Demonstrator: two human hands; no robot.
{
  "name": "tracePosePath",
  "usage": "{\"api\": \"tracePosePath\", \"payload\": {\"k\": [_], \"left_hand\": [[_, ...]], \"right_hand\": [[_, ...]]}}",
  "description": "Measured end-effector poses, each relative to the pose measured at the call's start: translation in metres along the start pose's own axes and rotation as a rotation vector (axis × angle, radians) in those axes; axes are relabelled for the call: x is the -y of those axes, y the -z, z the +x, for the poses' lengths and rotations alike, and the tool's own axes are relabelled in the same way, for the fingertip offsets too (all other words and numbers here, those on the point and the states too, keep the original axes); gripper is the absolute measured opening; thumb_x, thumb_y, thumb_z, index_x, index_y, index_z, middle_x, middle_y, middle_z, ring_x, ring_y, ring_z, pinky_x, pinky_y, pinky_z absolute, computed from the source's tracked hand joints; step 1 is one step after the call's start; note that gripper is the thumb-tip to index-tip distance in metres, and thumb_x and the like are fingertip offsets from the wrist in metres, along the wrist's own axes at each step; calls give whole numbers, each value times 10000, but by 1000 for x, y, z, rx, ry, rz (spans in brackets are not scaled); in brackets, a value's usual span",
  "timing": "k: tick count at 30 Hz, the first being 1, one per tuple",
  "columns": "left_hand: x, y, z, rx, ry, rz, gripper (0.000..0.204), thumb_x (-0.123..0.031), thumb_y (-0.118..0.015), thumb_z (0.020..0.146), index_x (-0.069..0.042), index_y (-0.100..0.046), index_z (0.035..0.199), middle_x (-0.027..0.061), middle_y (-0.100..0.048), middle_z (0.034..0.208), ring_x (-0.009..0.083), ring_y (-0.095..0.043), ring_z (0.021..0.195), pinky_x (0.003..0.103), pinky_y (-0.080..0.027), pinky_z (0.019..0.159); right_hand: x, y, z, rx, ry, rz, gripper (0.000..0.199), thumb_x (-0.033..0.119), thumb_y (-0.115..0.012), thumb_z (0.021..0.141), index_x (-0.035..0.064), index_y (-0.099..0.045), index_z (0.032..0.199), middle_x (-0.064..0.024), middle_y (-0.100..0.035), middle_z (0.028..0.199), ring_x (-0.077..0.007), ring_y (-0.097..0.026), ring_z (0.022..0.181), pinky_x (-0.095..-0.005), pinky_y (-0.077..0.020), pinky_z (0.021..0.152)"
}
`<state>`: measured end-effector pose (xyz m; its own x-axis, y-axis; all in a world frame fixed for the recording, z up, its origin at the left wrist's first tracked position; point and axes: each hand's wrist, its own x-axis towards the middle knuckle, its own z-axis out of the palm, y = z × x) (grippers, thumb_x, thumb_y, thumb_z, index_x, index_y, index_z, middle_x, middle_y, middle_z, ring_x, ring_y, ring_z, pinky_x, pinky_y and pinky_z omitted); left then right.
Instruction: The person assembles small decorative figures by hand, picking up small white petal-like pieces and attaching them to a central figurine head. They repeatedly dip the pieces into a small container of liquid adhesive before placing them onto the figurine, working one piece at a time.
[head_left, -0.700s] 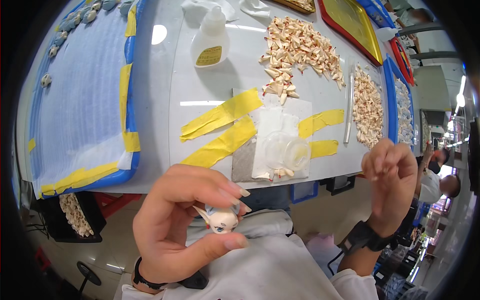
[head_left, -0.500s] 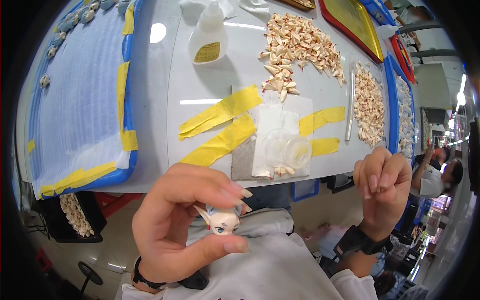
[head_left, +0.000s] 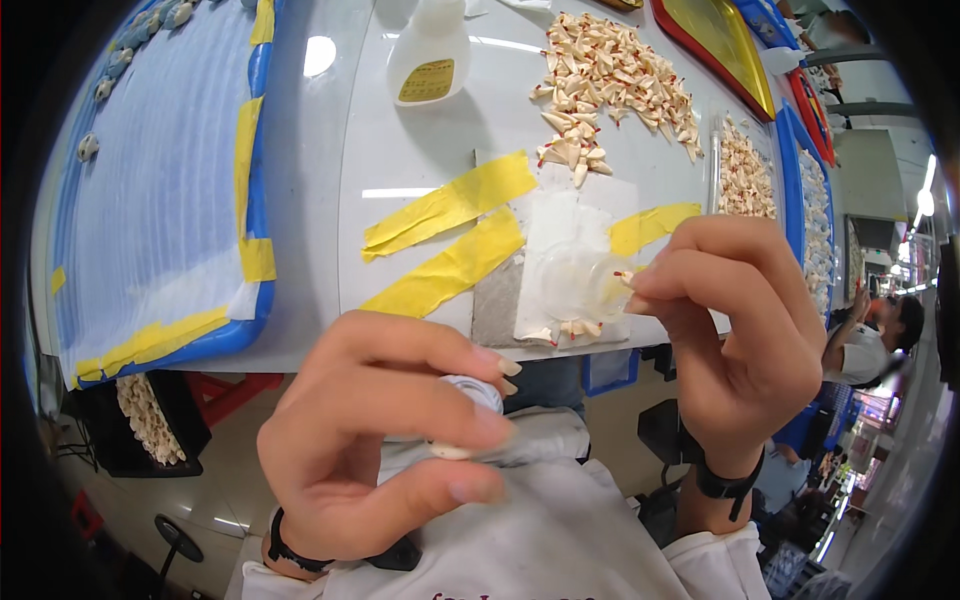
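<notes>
My left hand [head_left: 370, 430] is closed around a small figurine head [head_left: 474, 390] with pale blue hair, held in front of my lap. Fingers cover most of it, and its face is hidden. Between thumb and fingertips, my right hand [head_left: 745, 320] pinches a tiny cream pointed ear [head_left: 623, 279] with a red end. That ear is at the rim of a clear round plastic cup [head_left: 575, 287], which sits on a white-covered board [head_left: 495, 305] taped to the table. A few more pointed pieces [head_left: 580, 328] lie by the cup.
Loose pointed pieces [head_left: 625, 90] are heaped at the far middle, with another heap [head_left: 745, 170] to the right. A translucent bottle [head_left: 430, 60] stands behind yellow tape strips [head_left: 450, 205]. At left is a blue-rimmed tray [head_left: 262, 190]; a red-and-gold tray [head_left: 715, 50] lies far right.
My right hand has moved left and forward to the cup and now pinches an ear. My left hand has turned the figurine head, so its face no longer shows.
</notes>
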<state>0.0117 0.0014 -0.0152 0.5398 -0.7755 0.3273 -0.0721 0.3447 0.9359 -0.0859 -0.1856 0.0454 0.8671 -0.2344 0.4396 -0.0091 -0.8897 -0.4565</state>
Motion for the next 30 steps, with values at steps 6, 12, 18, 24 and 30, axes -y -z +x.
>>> {"api": "tracePosePath", "payload": {"k": [6, 12, 18, 24, 30], "left_hand": [[-11, -15, 0, -160, 207, -161, 355, -190, -714, 735, 5, -507, 946, 169, -491, 965, 226, -599, 757, 268, -507, 645], [-11, -24, 5, -201, 200, -213, 399, -226, -705, 750, 18, -499, 990, 177, -529, 930, 237, -594, 736, 310, -505, 633], [-16, -31, 6, -256, 258, -204, 441, -271, -709, 747, 31, -501, 993, 162, -555, 902, 205, -576, 761, 293, -479, 681], [-9, -24, -3, -161, 124, -138, 443, -295, -702, 754, 52, -531, 970, 144, -559, 864, 165, -569, 765, 237, -450, 684], [-13, -25, -4, -160, 100, -85, 413, -261, -687, 771, 65, -545, 982, 138, -563, 836, 144, -560, 737, 221, -432, 653]], "right_hand": [[6, 0, -3, 6, 16, -66, 204, -123, -650, 538, -8, -606, 701, -81, -552, 705, -179, -518, 641, -256, -396, 546], [6, -5, -6, -74, -31, 83, 179, -82, -665, 602, -9, -595, 749, -96, -542, 740, -151, -496, 653, -246, -400, 570], [29, 1, -16, 45, -159, 471, 127, 22, -660, 714, 39, -556, 785, -89, -496, 743, -129, -478, 671, -221, -397, 589], [35, -7, -16, 66, 31, 232, 205, -51, -662, 636, 68, -579, 782, -59, -509, 712, -150, -491, 583, -245, -388, 529], [38, 8, -9, 202, 104, 135, 238, -76, -651, 593, 67, -600, 776, -47, -524, 711, -159, -502, 582, -264, -373, 505]]}}
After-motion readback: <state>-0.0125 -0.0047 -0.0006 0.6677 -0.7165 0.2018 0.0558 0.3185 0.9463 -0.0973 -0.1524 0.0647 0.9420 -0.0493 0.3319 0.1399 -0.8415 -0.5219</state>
